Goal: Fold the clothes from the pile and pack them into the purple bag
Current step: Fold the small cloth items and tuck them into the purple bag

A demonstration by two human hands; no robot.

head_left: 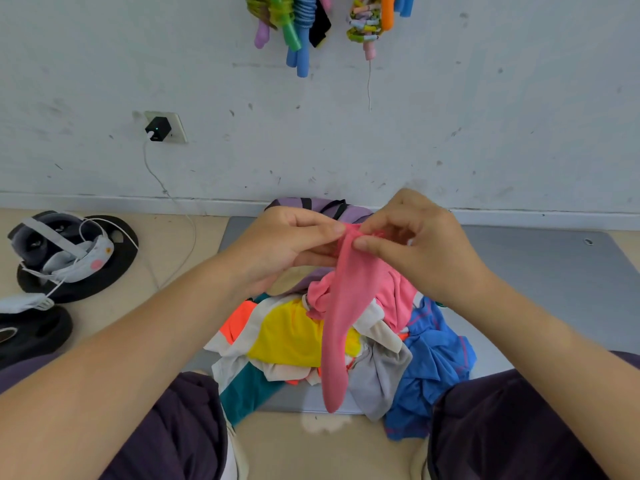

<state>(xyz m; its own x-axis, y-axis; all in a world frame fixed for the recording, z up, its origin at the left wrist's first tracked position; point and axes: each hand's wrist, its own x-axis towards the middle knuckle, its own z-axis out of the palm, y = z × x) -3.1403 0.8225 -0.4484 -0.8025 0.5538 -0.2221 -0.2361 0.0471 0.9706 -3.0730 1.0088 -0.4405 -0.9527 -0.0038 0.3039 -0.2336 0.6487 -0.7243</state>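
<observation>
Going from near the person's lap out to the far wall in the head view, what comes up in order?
Pile of clothes → left hand and right hand pinching the pink garment → purple bag → jump ropes hanging on the wall.

Two hands (294, 244) (415, 244), one pink garment (341, 313), one clothes pile (294, 337), two weight plates (114, 258) (38, 334)

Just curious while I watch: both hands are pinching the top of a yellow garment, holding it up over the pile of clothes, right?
Not quite. The garment is pink, not yellow, as the head view shows. The left hand and right hand do pinch its top, and it hangs over the pile of clothes.
</observation>
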